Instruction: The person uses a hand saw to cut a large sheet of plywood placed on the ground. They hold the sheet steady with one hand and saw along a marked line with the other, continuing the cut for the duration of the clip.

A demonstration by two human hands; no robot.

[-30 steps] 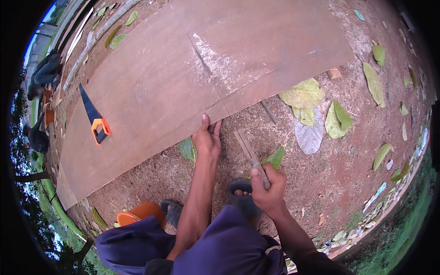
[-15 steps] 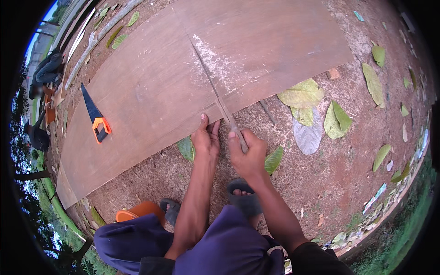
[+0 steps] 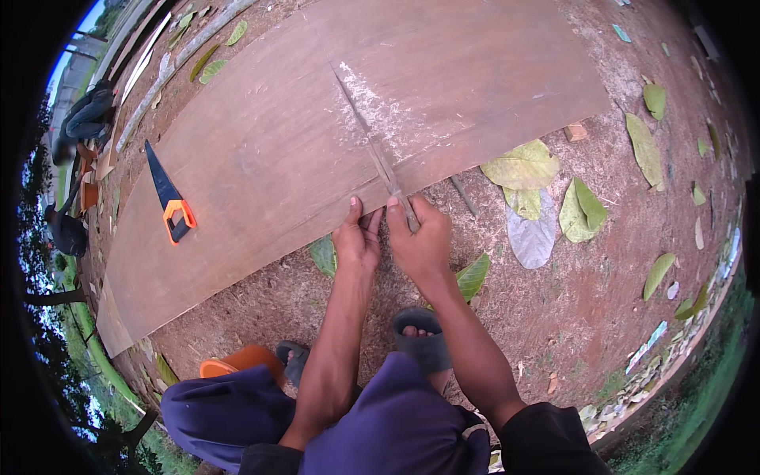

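Note:
A large brown plywood sheet (image 3: 261, 166) lies in front of me, with pale sawdust (image 3: 372, 95) scattered along a cut running in from its near edge. In that cut sits a narrow handsaw (image 3: 383, 168) with a worn handle, its blade seen almost edge-on. My right hand (image 3: 421, 237) is closed around the handle, close to the sheet's near edge. Just left of the cut, my left hand (image 3: 358, 236) grips that edge, thumb on top and fingers partly hidden underneath. A second handsaw (image 3: 169, 194) with an orange and black handle rests on the sheet's left part.
Big leaves (image 3: 520, 166) lie on the dirt at the right, near a brick piece (image 3: 575, 131) by the sheet. An orange container (image 3: 241, 362) stands by my left foot. Other people (image 3: 87, 115) crouch at the far left, near a long pole (image 3: 170, 71).
My right hand has pushed the saw forward and slightly left, bringing the handle up near the sheet's edge. The left hand stays in place on the plywood.

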